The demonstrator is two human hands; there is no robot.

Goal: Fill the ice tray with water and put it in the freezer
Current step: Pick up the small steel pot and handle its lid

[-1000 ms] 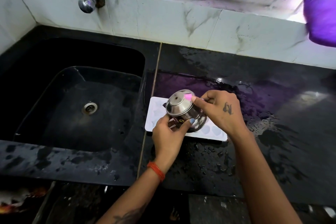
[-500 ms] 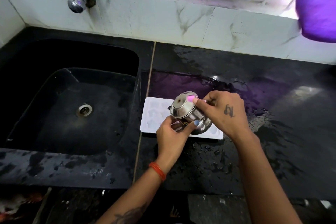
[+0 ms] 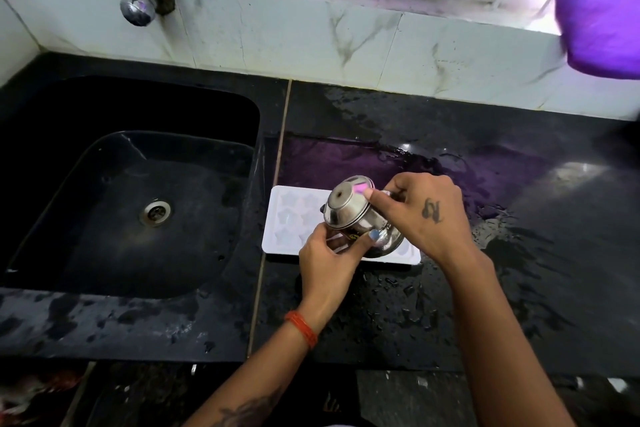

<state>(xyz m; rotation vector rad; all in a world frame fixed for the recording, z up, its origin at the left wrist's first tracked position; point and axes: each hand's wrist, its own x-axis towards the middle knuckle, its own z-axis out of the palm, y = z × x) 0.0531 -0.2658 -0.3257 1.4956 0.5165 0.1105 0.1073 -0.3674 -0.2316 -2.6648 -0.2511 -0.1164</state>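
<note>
Ice tray (image 3: pixel 294 218) — white plastic, star-shaped cells — lies flat on the wet black stone counter (image 3: pixel 381 315), just right of the black sink (image 3: pixel 131 204).

Both hands hold a small steel cup (image 3: pixel 353 215) tipped far over above the tray's middle, base up and toward the sink, mouth down toward the cells. Left hand (image 3: pixel 329 260) grip: fingers curled round the cup's lower side, thumb on the wall. Right hand (image 3: pixel 422 215) grip: closed on the far side of the cup, one fingertip pressed on the base rim.

Change over the last second: little. Cup sits at about the same steep tilt over the same part of the tray, hands in the same hold; the shift in framing is mostly the head camera moving. No stream visible under the cup, hidden by the hands. My read — the pour is at its tail end or the cup is nearly empty. Cells on the left look pale and glossy; can't tell fill level. Right end of the tray is hidden, so can't confirm those cells either.

Meaning for the task: fill step in progress or finishing, freezer step not started.

Writing: a small yellowish mark on a dark patch on the cup wall near the left thumb — unreadable. A dark tattoo on the back of the right hand, not legible as text.
</note>
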